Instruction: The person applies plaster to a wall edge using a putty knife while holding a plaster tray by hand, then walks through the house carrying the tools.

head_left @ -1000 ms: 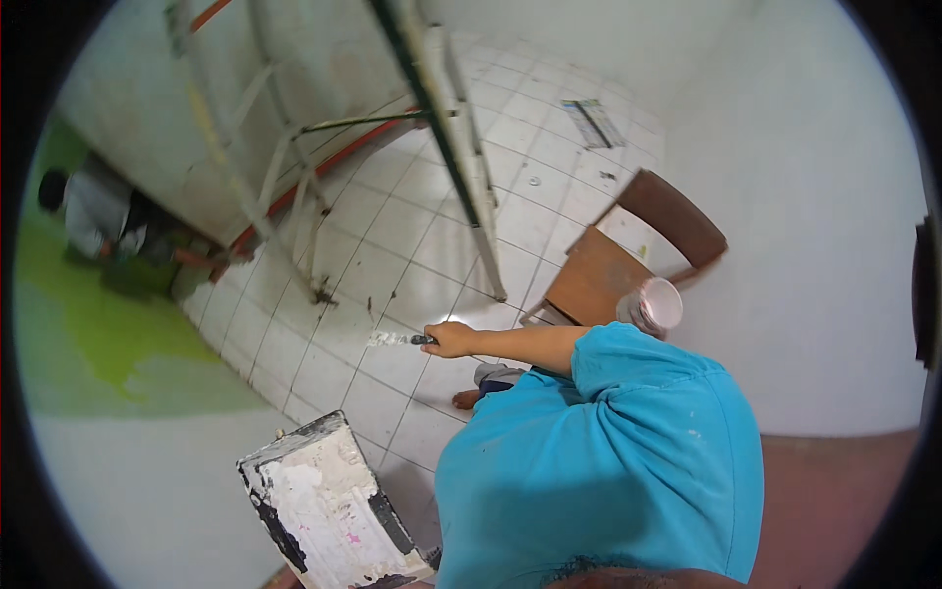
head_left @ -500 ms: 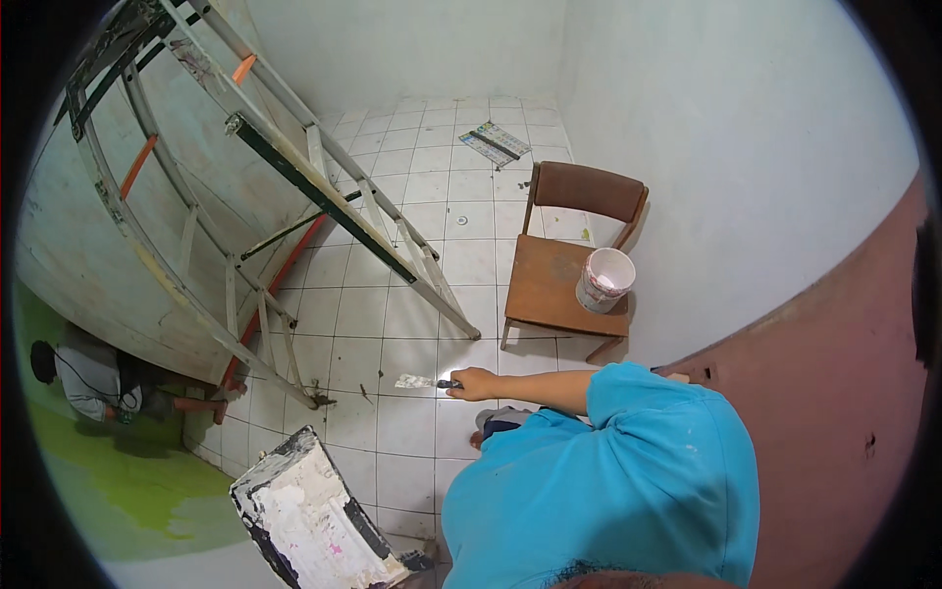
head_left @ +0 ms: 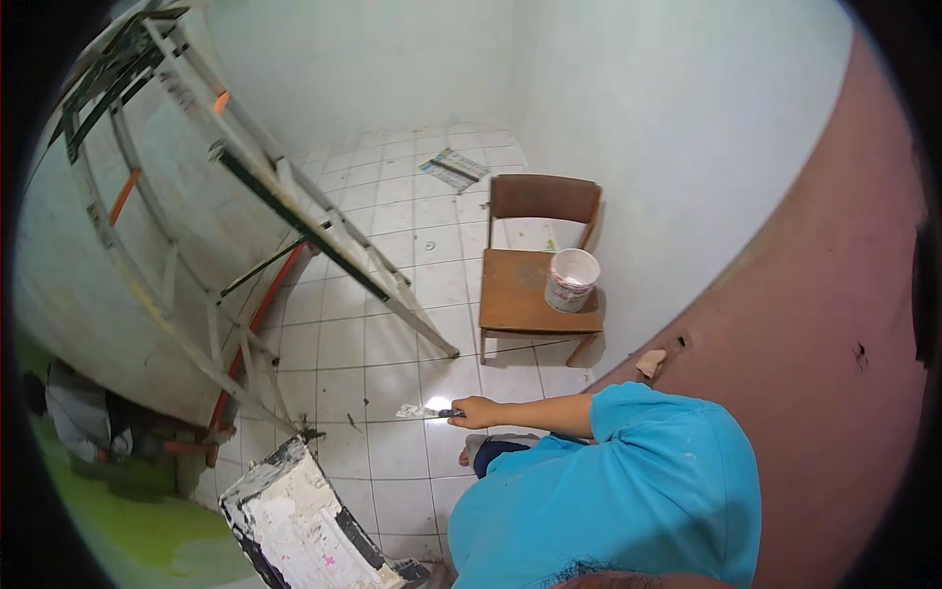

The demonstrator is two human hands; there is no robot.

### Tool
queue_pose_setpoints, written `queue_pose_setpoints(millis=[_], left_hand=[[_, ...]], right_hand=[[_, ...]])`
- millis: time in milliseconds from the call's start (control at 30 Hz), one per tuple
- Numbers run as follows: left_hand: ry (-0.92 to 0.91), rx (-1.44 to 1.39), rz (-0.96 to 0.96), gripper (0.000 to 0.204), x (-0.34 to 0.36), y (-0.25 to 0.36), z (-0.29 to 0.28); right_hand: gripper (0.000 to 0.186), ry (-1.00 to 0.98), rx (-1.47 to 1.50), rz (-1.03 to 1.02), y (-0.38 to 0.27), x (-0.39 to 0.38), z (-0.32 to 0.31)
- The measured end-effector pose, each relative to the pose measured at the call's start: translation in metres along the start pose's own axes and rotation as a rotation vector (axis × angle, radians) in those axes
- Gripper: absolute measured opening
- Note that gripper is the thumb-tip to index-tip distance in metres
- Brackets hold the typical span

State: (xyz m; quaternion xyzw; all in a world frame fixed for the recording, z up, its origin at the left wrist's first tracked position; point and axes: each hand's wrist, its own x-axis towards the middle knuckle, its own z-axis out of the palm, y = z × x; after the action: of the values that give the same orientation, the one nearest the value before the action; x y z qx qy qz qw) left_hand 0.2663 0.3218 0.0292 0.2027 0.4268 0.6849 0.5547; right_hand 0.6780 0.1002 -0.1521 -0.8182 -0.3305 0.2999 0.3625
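My right hand [head_left: 474,412] is closed round the dark handle of a putty knife [head_left: 419,412]. Its flat blade, smeared with whitish residue, points left above the tiled floor. The right arm is stretched out from a blue sleeve. My left hand does not show. At the lower left, near my body, is a box-like black thing [head_left: 306,522] caked with white putty; whether anything holds it is hidden.
A ladder [head_left: 294,216] stands at the left. A brown chair [head_left: 515,285] bears a white bucket [head_left: 572,280]. Printed sheets [head_left: 454,169] lie on the far floor. At left, another person [head_left: 77,407] is near the green wall. A tan lump [head_left: 651,364] shows by the pink wall.
The whole view has shifted, so the ladder, chair and bucket appear lower and further left. My right hand keeps the putty knife, slightly lower in the picture. More of the tan lump shows.
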Motion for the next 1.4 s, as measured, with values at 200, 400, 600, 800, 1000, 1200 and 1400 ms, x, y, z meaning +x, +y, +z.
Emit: queue_pose_setpoints(millis=[200, 400, 600, 800, 1000, 1200, 1400], left_hand=[[-0.07, -0.01, 0.045, 0.067, -0.06, 0.033, 0.009], [-0.176, 0.019, 0.03, 0.072, -0.024, 0.016, -0.02], [-0.102, 0.088, -0.101, 0.076, 0.023, -0.018, -0.06], [0.045, 0.114, -0.118, 0.075, -0.01, -0.008, -0.056], [0.06, 0.077, -0.02, 0.074, -0.025, 0.011, -0.099], [0.128, 0.039, -0.001, 0.075, -0.044, 0.047, -0.16], [0.07, 0.038, -0.12, 0.082, 0.013, 0.107, -0.187]], right_hand=[[0.048, 0.035, -0.015, -0.011, 0.0, -0.044, -0.004], [0.048, 0.012, -0.027, 0.005, 0.009, -0.064, 0.004], [0.048, 0.12, -0.006, 0.015, 0.028, -0.08, 0.011], [0.05, 0.106, -0.015, 0.024, 0.032, -0.087, 0.017], [0.05, 0.061, -0.014, -0.008, 0.022, -0.099, 0.035], [0.048, 0.017, -0.067, -0.088, 0.028, -0.129, 0.083], [0.048, -0.032, -0.105, -0.064, -0.036, -0.136, 0.122]])
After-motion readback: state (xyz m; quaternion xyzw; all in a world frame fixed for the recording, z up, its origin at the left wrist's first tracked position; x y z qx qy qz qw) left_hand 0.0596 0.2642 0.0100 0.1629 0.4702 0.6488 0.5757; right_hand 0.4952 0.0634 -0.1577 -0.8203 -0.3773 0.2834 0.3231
